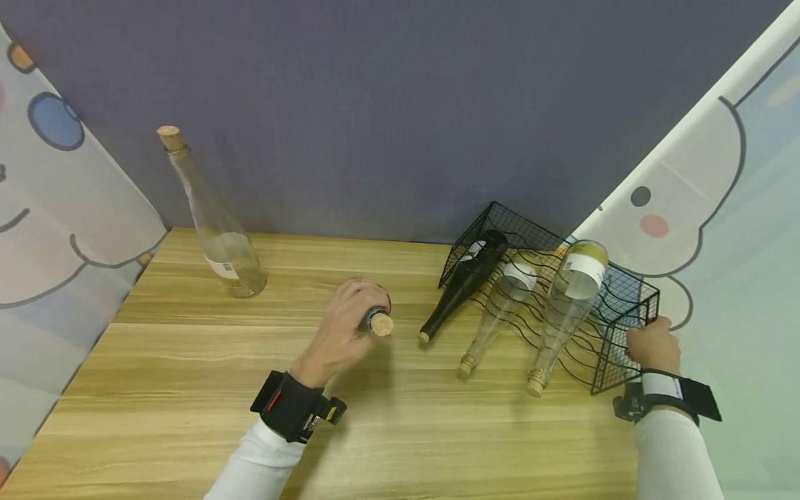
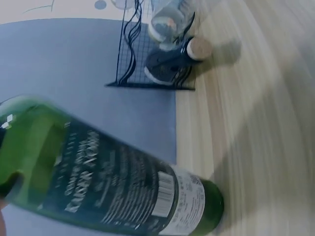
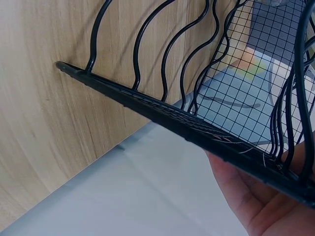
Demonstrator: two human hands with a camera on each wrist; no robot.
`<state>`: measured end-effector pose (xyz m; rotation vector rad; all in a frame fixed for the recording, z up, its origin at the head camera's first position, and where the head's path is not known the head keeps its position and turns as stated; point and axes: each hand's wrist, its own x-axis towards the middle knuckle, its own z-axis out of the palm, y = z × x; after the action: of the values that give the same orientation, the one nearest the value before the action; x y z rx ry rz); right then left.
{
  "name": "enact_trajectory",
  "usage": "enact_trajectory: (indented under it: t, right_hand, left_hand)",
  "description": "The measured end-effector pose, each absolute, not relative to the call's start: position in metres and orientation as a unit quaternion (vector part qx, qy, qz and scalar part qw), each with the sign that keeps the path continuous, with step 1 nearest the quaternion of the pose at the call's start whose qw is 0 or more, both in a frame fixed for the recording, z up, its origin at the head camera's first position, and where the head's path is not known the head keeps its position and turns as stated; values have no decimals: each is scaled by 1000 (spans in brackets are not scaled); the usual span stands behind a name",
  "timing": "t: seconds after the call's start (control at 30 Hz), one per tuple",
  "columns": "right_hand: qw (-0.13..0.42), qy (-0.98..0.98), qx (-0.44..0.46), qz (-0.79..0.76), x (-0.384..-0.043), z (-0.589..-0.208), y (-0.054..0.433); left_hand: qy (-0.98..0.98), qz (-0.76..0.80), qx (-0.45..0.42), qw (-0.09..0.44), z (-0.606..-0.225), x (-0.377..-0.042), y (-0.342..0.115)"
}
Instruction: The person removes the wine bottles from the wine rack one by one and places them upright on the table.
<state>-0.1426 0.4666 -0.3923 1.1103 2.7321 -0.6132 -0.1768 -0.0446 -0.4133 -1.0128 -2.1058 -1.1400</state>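
My left hand (image 1: 337, 332) grips the neck end of a green, corked wine bottle (image 2: 123, 182) near the middle of the table. The head view looks down on its cork (image 1: 382, 324), while the left wrist view shows its dark label and base close over the wood. At the right, my right hand (image 1: 655, 346) holds the end panel of a black wire wine rack (image 1: 627, 347). A dark bottle (image 1: 462, 286) and two clear bottles, one nearer the middle (image 1: 496, 305) and one to its right (image 1: 562, 323), lie in the rack with corks pointing toward me.
A tall clear corked bottle (image 1: 234, 260) stands upright at the table's back left. Behind the wooden table (image 1: 187, 389) rises a grey fabric wall (image 1: 350, 118), and a patterned cloth (image 1: 737, 312) borders the right side.
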Motion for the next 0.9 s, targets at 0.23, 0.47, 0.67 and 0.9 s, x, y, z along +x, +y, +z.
enact_trajectory:
  t: [0.23, 0.47, 0.67, 0.9]
  right_hand:
    - [65, 906, 367, -202, -143, -392, 465]
    - [69, 903, 371, -205, -144, -392, 466]
    - [67, 906, 366, -202, -142, -391, 464]
    - [72, 905, 366, -205, -142, -391, 465]
  left_hand:
    - [-713, -471, -345, 389, -415, -181, -34]
    - [-696, -473, -331, 427, -410, -182, -31]
    - [-684, -477, -344, 433, -402, -178, -27]
    - [-685, -492, -341, 415, -396, -170, -26]
